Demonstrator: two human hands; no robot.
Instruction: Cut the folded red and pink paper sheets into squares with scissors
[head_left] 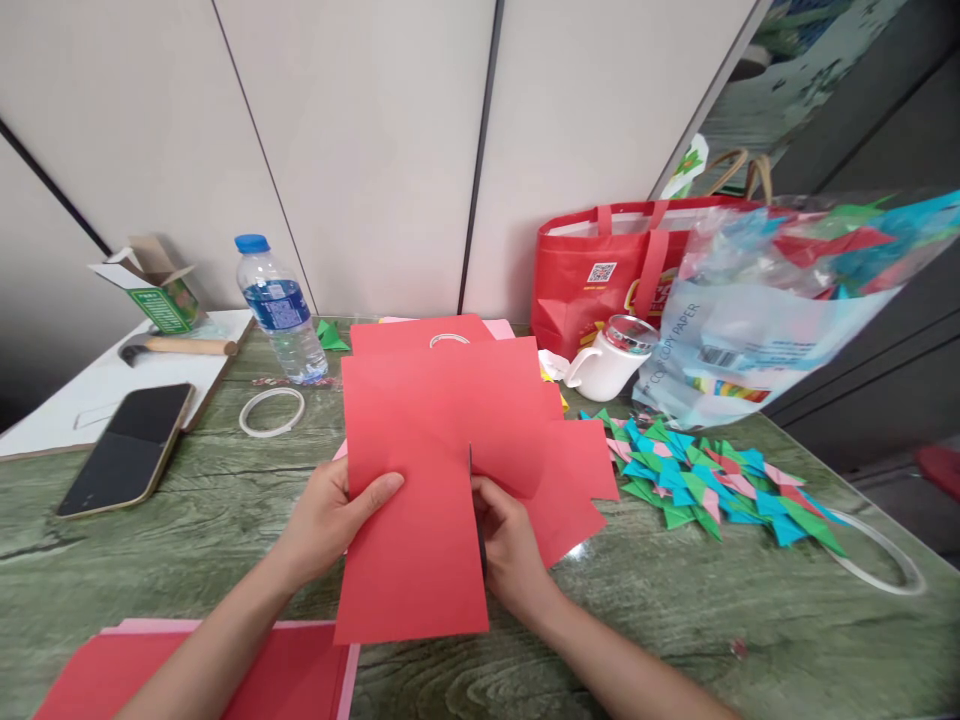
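A large sheet of red paper (420, 420) is held up over the table, its left edge pinched by my left hand (337, 510) with the thumb lying on top. My right hand (510, 540) is closed around scissors (480, 535), of which just a thin dark strip shows along the slit. A cut runs from the sheet's lower edge up to about its middle, and the part right of it curls upward. Behind and below are more red paper pieces (574, 470), with notched edges at the right.
Red and pink sheets (225, 665) lie at the front left. Around are a phone (127, 450), hammer (180, 346), water bottle (281, 315), tape roll (271, 412), white mug (611, 360), folded paper pieces (712, 480), red bag (585, 270) and plastic bag (765, 330).
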